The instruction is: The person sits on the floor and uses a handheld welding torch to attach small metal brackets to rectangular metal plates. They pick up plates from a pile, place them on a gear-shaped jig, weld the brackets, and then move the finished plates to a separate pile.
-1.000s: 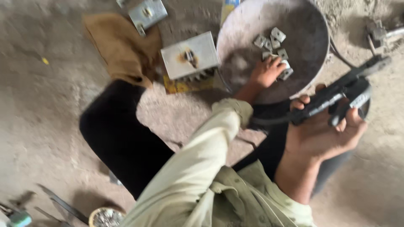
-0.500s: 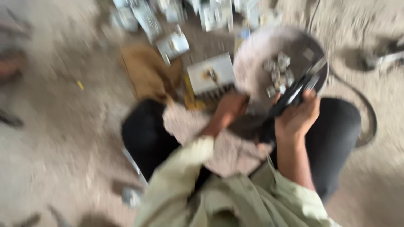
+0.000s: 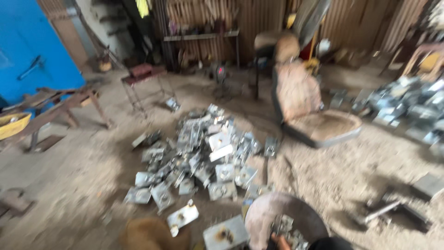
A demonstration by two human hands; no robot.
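Only the tips of my left hand (image 3: 278, 241) show at the bottom edge. They rest among small metal pieces (image 3: 289, 234) inside a round grey metal bowl (image 3: 268, 215). Whether the fingers hold a piece is hidden by the frame edge. My right hand is out of view. A dark rounded shape (image 3: 329, 243) sits at the bowl's right rim; I cannot tell what it is. A flat square metal plate (image 3: 225, 234) lies just left of the bowl.
A big heap of shiny metal brackets (image 3: 203, 153) covers the dirt floor ahead. A worn seat (image 3: 307, 109) stands to the right, and more metal parts (image 3: 407, 109) lie at far right. A blue door (image 3: 32, 46), a wooden bench (image 3: 55, 109) and a stool (image 3: 143, 78) stand further back.
The view has swung up from my lap to the workshop floor. Both arms and the black tool in my right hand have dropped out of the picture, leaving only left fingertips in the bowl.
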